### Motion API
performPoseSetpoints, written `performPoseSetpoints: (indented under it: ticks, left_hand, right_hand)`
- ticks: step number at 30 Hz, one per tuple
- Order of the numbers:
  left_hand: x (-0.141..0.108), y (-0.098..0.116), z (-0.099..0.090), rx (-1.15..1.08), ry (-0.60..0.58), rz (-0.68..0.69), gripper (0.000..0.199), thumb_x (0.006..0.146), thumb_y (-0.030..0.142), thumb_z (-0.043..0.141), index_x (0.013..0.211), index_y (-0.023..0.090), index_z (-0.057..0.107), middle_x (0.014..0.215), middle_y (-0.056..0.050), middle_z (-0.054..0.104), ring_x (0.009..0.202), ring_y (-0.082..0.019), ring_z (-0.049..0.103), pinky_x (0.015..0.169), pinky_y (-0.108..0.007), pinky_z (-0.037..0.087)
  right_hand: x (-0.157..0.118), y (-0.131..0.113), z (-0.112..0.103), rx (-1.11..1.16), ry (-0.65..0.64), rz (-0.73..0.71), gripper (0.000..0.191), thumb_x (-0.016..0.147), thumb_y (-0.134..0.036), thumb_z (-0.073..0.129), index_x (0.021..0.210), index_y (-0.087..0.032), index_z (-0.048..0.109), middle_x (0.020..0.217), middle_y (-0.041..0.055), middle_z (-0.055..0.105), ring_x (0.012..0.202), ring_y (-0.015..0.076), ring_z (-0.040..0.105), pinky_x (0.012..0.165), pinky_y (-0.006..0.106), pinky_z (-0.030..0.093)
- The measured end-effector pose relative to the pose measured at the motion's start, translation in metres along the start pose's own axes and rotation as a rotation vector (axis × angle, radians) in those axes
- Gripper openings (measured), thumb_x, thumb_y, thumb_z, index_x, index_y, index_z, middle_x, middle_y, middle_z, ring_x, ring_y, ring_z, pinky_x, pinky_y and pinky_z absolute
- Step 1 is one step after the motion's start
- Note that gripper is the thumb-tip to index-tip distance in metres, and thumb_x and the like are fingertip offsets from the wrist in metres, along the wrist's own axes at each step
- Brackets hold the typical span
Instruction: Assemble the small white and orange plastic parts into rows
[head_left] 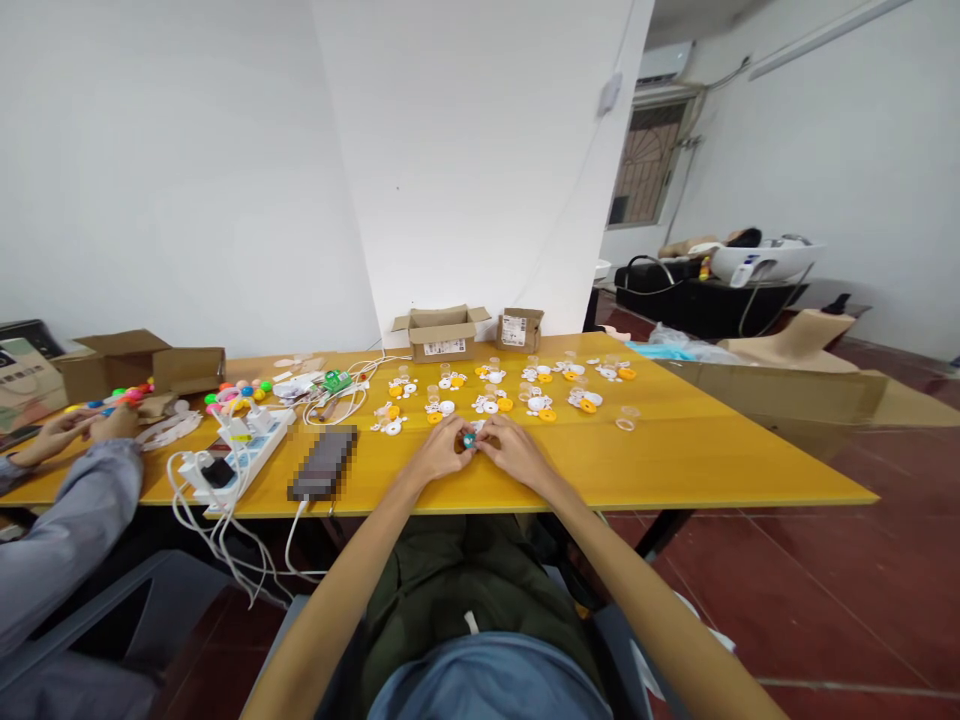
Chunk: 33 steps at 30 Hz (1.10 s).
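Close together over the yellow table, my left hand [444, 448] and my right hand [513, 447] pinch a small teal part [469, 440] between their fingertips. Its exact kind is too small to make out. Some white shows right behind it. Beyond my hands lie several small groups of parts, each with white discs [491, 407], an orange ring [548, 415] or disc, small white bits and a clear cup [525, 391]. To the right of my right hand sit clear rings [625, 424], apart from the groups.
A phone-like dark device [324, 464] and a white power strip [251, 455] with tangled cables lie to the left. Cardboard boxes [444, 335] stand against the wall. At far left, another person's hands [112, 424] work near colourful balls [244, 392]. The table's front edge [675, 503] is near me.
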<state>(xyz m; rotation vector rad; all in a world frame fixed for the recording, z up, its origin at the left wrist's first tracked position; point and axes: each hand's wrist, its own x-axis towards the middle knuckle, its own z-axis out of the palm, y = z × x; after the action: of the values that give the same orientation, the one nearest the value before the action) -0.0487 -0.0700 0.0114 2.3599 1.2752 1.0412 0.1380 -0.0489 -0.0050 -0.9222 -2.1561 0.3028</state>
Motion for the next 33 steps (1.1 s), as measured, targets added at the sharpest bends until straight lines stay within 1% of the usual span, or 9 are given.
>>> performPoseSetpoints:
  ticks: [7,11,16,22,33]
  left_hand:
    - [-0.0008,0.0033,-0.0023,0.044,-0.002,0.016,0.019,0.074,0.014,0.064,0.09,0.023,0.065,0.092,-0.003,0.065,0.088,-0.021,0.063,0.087,-0.033,0.053]
    - [-0.0006,0.0023,-0.0025,0.056,-0.013,0.035,0.016,0.075,0.015,0.063,0.09,0.023,0.065,0.092,-0.004,0.065,0.09,-0.022,0.063,0.088,-0.034,0.053]
    - [-0.0005,0.0003,-0.0012,0.064,-0.021,0.028,0.018,0.076,0.016,0.064,0.092,0.024,0.065,0.093,-0.004,0.065,0.092,-0.022,0.063,0.09,-0.034,0.052]
    - [-0.001,0.0023,-0.0024,0.082,-0.032,0.041,0.013,0.077,0.016,0.063,0.087,0.024,0.064,0.09,-0.004,0.064,0.091,-0.022,0.062,0.089,-0.034,0.052]
    - [-0.0004,0.0059,-0.0038,0.133,-0.043,0.04,0.013,0.077,0.015,0.061,0.087,0.023,0.062,0.09,-0.003,0.063,0.092,-0.022,0.061,0.088,-0.034,0.052]
  right_hand:
    - [0.0,0.0019,0.0014,0.024,0.008,-0.001,0.013,0.088,-0.015,0.066,0.081,-0.024,0.072,0.085,0.0027,0.066,0.085,0.0202,0.062,0.077,0.032,0.049]
    - [0.0004,0.0026,0.0011,0.047,-0.007,-0.006,0.014,0.089,-0.015,0.065,0.081,-0.024,0.072,0.085,0.0029,0.067,0.085,0.0205,0.062,0.077,0.032,0.049]
    - [0.0009,0.0014,0.0001,0.04,-0.021,0.006,0.015,0.089,-0.015,0.065,0.081,-0.024,0.072,0.086,0.0032,0.067,0.087,0.0208,0.062,0.078,0.032,0.049]
    - [0.0003,-0.0008,-0.0008,0.046,-0.029,0.005,0.015,0.089,-0.012,0.063,0.08,-0.023,0.069,0.088,0.0033,0.067,0.089,0.0209,0.062,0.08,0.033,0.049]
    - [0.0,0.001,0.0008,0.088,0.004,-0.014,0.016,0.089,-0.011,0.062,0.078,-0.023,0.065,0.087,0.0031,0.066,0.089,0.0204,0.061,0.081,0.031,0.049]
